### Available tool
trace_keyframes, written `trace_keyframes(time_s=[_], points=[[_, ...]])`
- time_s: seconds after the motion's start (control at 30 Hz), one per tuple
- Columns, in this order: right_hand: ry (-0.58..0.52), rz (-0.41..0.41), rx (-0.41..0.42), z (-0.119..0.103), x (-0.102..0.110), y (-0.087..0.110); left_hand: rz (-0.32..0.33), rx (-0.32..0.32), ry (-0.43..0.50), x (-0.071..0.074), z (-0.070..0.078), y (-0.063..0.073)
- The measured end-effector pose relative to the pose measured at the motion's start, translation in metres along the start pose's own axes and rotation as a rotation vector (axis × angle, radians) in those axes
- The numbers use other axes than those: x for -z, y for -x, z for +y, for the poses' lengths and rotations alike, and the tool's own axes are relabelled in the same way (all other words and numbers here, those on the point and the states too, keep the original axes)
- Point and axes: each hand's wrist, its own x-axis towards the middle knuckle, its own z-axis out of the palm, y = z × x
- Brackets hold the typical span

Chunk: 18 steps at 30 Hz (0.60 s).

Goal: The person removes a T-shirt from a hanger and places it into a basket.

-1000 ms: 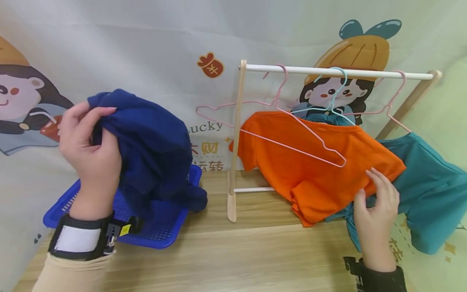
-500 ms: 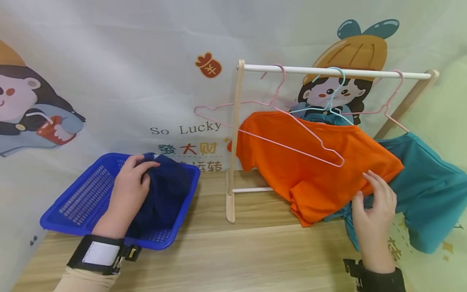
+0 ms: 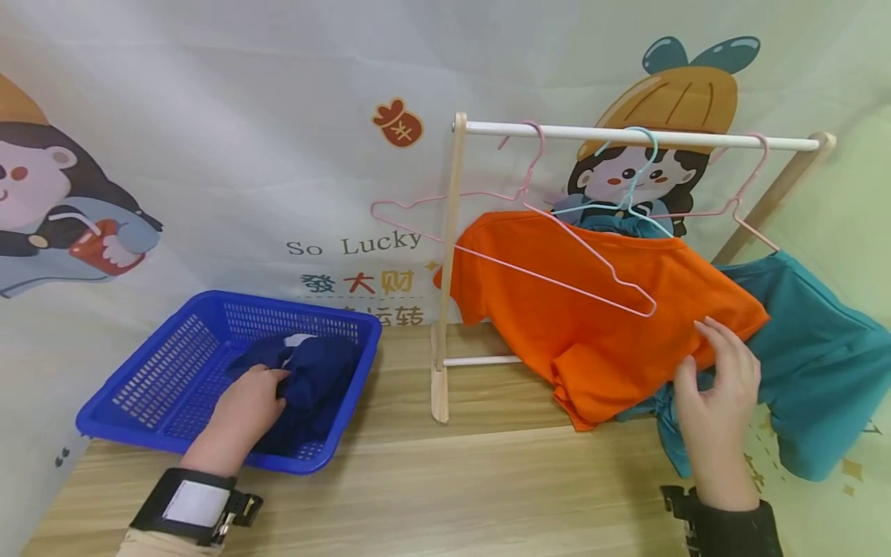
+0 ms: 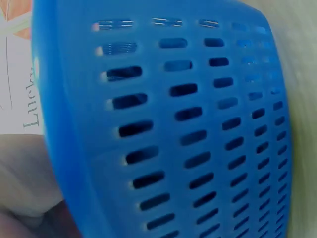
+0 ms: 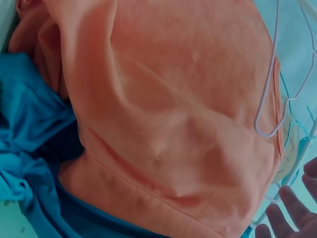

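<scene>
Inside the blue basket point(image 3: 365, 363), my left hand point(image 3: 244, 414) has its curled fingers on a crumpled dark blue garment point(image 3: 323, 367) with a small white label; its fingertips are partly hidden by the cloth. In the left wrist view the basket wall point(image 4: 163, 119) fills most of the picture, and the garment is hidden behind it. My right hand point(image 3: 720, 418) hovers in front of the lower right part of an orange shirt point(image 3: 585, 309), fingers loosely bent and holding nothing. The right wrist view shows several fingertips point(image 5: 290, 210) beside the orange cloth point(image 5: 173, 124).
A small wooden rack with a white bar point(image 3: 578, 133) carries a bare pink hanger point(image 3: 529, 263) before the orange shirt, a light blue hanger point(image 3: 629, 205) and another pink hanger point(image 3: 738, 203) with a teal garment point(image 3: 814, 363). A printed backdrop point(image 3: 278, 116) stands behind the wooden table point(image 3: 445, 495).
My left hand has lowered the dark blue garment from above the basket into it, then moved down and nearer. The right hand has barely moved.
</scene>
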Motion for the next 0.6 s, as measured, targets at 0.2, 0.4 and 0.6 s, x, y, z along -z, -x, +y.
trace_keyframes(time_s=[0.2,0.4,0.6], points=[[0.06,-0.032,-0.027,-0.002,0.003,-0.023,-0.029,0.065,-0.037,0.007,0.005,0.006],[0.163,-0.143,-0.078,-0.003,0.005,-0.054,0.168,-0.02,-0.01,0.014,0.021,0.015],[0.308,-0.327,-0.043,-0.003,0.004,-0.083,0.28,-0.133,0.089,0.016,0.041,0.02]])
